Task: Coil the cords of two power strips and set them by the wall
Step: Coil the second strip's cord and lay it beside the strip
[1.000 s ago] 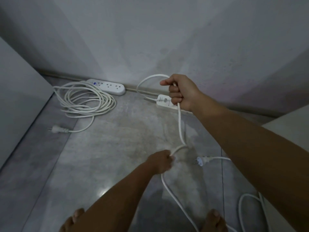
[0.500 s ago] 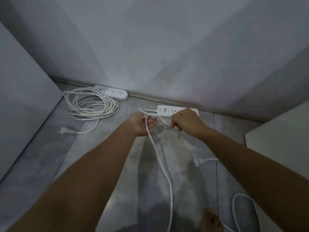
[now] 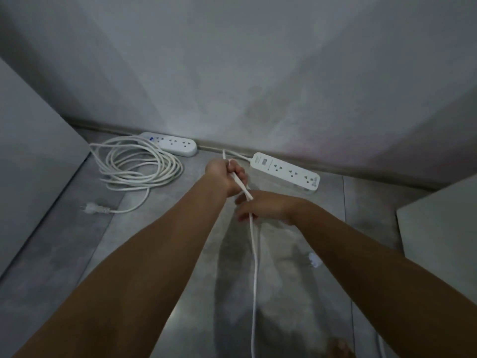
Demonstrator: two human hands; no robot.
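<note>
The white cord [image 3: 254,267] of the uncoiled power strip [image 3: 285,171] ran from the strip's left end into the left hand [image 3: 225,174], which was clenched around it with a short loop standing up above the fist. From there the cord crossed the right hand [image 3: 265,206] and dropped toward the bottom edge of the view. The right hand was in contact with the cord, but blur made it impossible to tell whether its fingers were closed on it. The strip lay on the grey tiled floor [image 3: 77,254], just beside the base of the wall [image 3: 232,73]. A blurred white plug [image 3: 313,259] lay on the floor right of the cord. To the left, a second power strip [image 3: 171,146] lay against the wall, its coiled cord [image 3: 139,164] beside it and its plug [image 3: 94,208] trailing out on the floor. A bare foot [image 3: 340,347] showed at the bottom edge.
</note>
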